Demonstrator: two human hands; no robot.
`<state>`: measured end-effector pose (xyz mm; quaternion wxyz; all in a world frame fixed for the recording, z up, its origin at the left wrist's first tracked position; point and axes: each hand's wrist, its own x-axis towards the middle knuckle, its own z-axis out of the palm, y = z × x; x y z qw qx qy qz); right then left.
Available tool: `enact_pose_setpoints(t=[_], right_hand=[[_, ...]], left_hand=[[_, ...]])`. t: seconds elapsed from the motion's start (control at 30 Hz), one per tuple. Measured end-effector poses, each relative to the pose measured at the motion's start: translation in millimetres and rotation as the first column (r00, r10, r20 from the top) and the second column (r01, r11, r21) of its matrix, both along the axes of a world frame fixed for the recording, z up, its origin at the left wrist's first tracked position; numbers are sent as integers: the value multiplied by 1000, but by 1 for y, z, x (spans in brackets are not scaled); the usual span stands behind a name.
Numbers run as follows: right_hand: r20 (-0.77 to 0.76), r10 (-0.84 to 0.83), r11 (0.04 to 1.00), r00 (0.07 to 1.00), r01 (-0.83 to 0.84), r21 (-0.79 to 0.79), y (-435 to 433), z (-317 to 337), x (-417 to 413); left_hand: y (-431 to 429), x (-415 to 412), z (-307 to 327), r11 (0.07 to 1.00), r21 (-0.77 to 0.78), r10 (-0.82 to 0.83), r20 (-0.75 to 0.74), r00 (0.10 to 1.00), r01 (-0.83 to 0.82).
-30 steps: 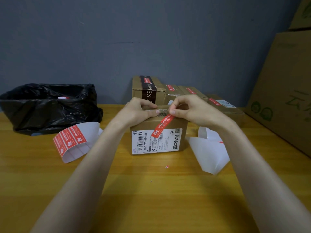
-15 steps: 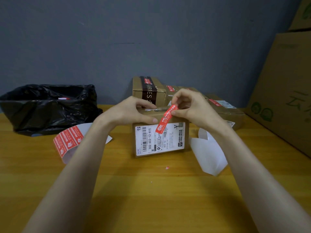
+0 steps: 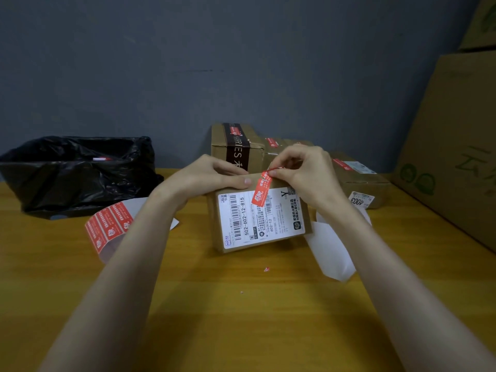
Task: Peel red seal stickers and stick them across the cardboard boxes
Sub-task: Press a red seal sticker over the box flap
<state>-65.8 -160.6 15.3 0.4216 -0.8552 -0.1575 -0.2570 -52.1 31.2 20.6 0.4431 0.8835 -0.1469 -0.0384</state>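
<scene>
A small cardboard box [image 3: 218, 232] with a white shipping label stands tipped towards me in the middle of the wooden table. My left hand [image 3: 212, 175] grips its upper left edge, thumb on the front face. My right hand [image 3: 306, 173] pinches the top end of a red seal sticker [image 3: 261, 191] at the box's upper edge. The sticker hangs slanting down over the label. A curled sheet of red seal stickers [image 3: 110, 226] lies left of the box, partly behind my left forearm.
Several taped cardboard boxes [image 3: 233, 146] stand behind the held box, another [image 3: 359, 181] to the right. A black plastic bag [image 3: 77, 170] sits at the back left. White backing paper [image 3: 332, 253] lies right of the box. A large carton [image 3: 453, 146] leans at the far right.
The box has been tipped further towards me, so its label faces up more. My right hand has carried the sticker's top end up to the box's upper edge.
</scene>
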Motion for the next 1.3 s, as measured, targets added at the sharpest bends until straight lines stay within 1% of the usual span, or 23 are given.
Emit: enact_pose_setpoints(t=[0.3, 0.43, 0.67, 0.87, 1.03, 1.13, 1.3], right_hand=[[-35, 45, 997, 998, -42, 60, -1, -2, 3], [-61, 32, 999, 998, -33, -21, -4, 1, 4], [37, 21, 985, 999, -14, -170, 4, -3, 1], [52, 13, 991, 999, -6, -135, 8, -3, 1], [48, 7, 980, 999, 3, -198, 8, -5, 0], [41, 13, 984, 999, -5, -178, 11, -7, -1], [23, -37, 996, 999, 39, -76, 16, -9, -2]], left_hand=[[1, 1, -1, 1000, -10, 25, -5, 1000, -25], [1, 1, -2, 999, 1, 42, 0, 999, -42], [1, 2, -3, 997, -8, 71, -4, 997, -71], [0, 1, -2, 998, -2, 70, -3, 998, -70], [-1, 2, -2, 998, 10, 67, 9, 998, -67], [-2, 1, -2, 997, 9, 74, 8, 997, -74], [-5, 0, -2, 997, 24, 77, 25, 997, -77]])
